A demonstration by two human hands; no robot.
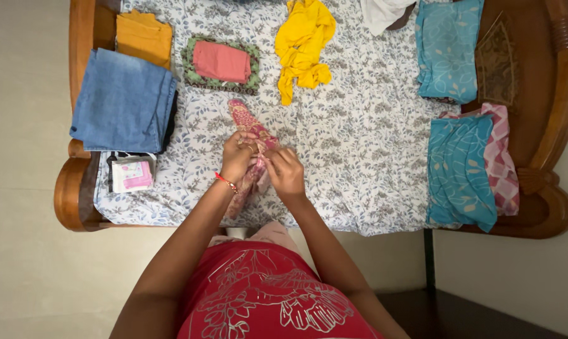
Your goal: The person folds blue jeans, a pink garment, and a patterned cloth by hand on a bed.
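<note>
Hands (262, 163) gripping pink patterned cloth (246, 122)

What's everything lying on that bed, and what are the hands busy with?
Bedsheet: one, white with blue-grey flowers, spread over the wooden bed frame.
Folded jeans: one, blue, far left.
Mustard cloth: one, folded, top left.
Pink cloth: one, folded, on a green patterned cloth.
Yellow garment: one, crumpled, top centre.
White cloth: one, at the top edge.
Teal printed cloths: two, right side, upper and lower.
Pink checked cloth: one, under the lower teal one.
Small packet: one, white and pink, below the jeans.
Pink patterned cloth: one, centre, gripped by both hands.
Left hand: red bracelet at the wrist.
Right hand.
</note>
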